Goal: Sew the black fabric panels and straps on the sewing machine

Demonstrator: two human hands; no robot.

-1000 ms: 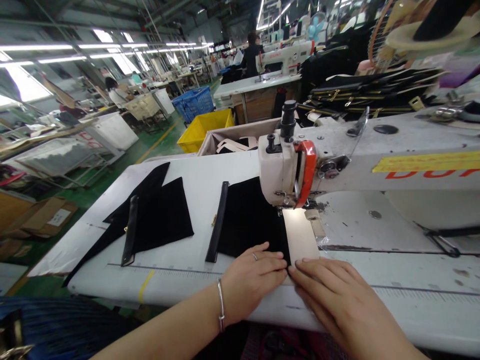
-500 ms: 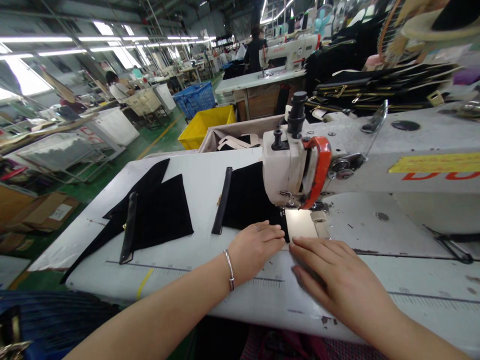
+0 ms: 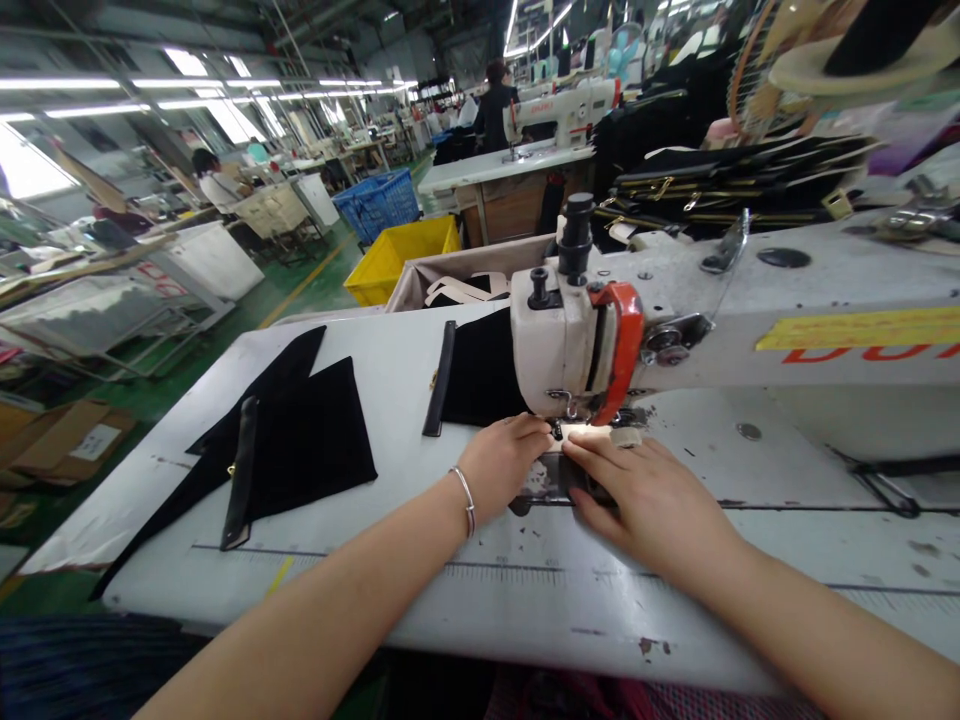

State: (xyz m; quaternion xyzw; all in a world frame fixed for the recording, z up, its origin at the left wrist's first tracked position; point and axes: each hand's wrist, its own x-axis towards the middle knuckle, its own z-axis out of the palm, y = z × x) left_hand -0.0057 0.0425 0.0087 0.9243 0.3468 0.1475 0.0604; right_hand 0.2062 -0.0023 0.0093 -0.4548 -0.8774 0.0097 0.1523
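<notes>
My left hand, with a bangle on its wrist, lies flat with fingers stretched over the near edge of a black fabric panel. A black strip with a gold metal piece runs along the panel's left end. The panel passes under the head of the sewing machine; the needle area is mostly hidden. My right hand rests fingers outstretched on a small pale, brightly lit piece beside the presser foot. Bare metal plate shows between the hands.
Another black panel with a strip lies left on the sewing table, over a further black piece. Behind stand a box of cut pieces, a yellow crate and a blue basket. Black zippered pieces are stacked behind the machine.
Both hands have slid forward with the black panel and the pale piece, which has gone farther under the machine head. The metal plate nearer me is now uncovered. The view has shifted slightly.
</notes>
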